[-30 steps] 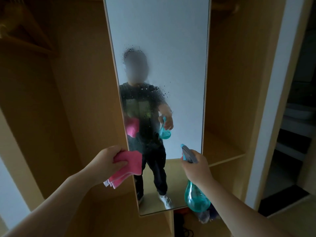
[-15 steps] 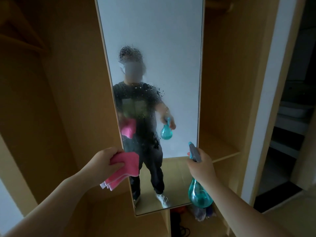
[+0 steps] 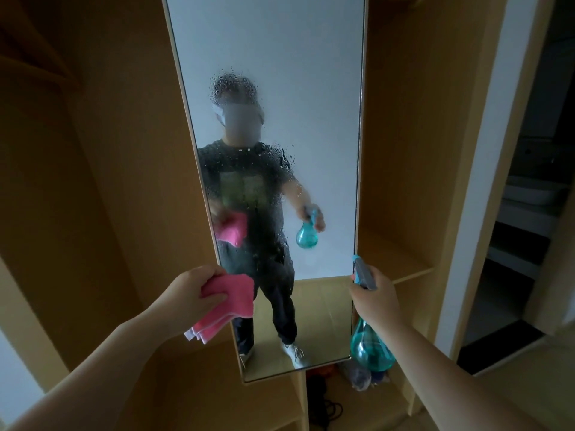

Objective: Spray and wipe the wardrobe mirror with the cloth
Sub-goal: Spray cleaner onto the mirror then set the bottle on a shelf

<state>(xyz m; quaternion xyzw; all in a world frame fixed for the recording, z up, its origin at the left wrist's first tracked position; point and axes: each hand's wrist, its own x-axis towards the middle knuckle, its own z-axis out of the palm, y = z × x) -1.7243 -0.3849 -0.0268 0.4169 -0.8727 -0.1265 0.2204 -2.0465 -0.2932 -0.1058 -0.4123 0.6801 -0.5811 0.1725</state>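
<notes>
Gripping the folded pink cloth in my left hand, I am holding it just before the mirror. My right hand is clutching the teal spray bottle, hiding its trigger; droplets are blurring the reflection.

My only view comes from the head-worn camera, wide-angle, facing forward and down, close to the wardrobe mirror. Both forearms reach in from the bottom edge; the left hand and right hand sit low in frame.
</notes>
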